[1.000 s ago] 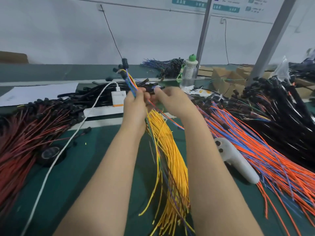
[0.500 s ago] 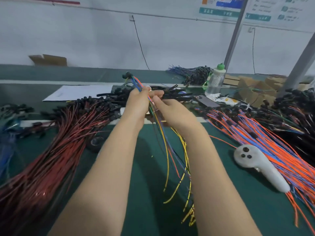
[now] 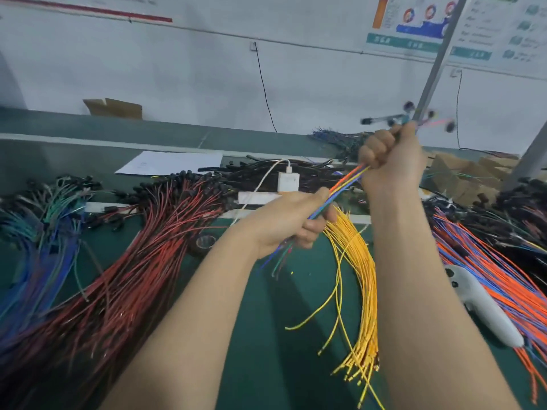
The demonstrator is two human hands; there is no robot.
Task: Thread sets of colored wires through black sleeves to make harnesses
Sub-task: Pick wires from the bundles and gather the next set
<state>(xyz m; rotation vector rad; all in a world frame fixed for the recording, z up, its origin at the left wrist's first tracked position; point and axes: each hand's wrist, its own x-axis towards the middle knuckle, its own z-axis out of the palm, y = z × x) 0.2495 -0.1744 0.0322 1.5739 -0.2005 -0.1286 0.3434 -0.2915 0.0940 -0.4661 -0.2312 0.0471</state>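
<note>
A bundle of colored wires (image 3: 344, 187), orange, yellow and blue, runs taut between my two hands above the green table. My right hand (image 3: 390, 159) grips its upper end in a fist, raised toward the back right. Black connector ends (image 3: 410, 115) fan out blurred above that fist. My left hand (image 3: 291, 218) grips the same bundle lower down, and the loose wire tails (image 3: 279, 257) hang out below it. No black sleeve on this bundle is plainly visible.
A pile of yellow wires (image 3: 359, 270) lies under my right forearm. Red wires (image 3: 142, 247) and blue-green wires (image 3: 38, 232) cover the left of the table. Orange and blue wires (image 3: 488, 270) and a white handheld controller (image 3: 485, 309) lie at the right. A white charger (image 3: 287, 182) sits behind.
My hands have drawn apart: the right hand rose to the upper right with the connector end, the left hand slid down along the wires. The camera turned left.
</note>
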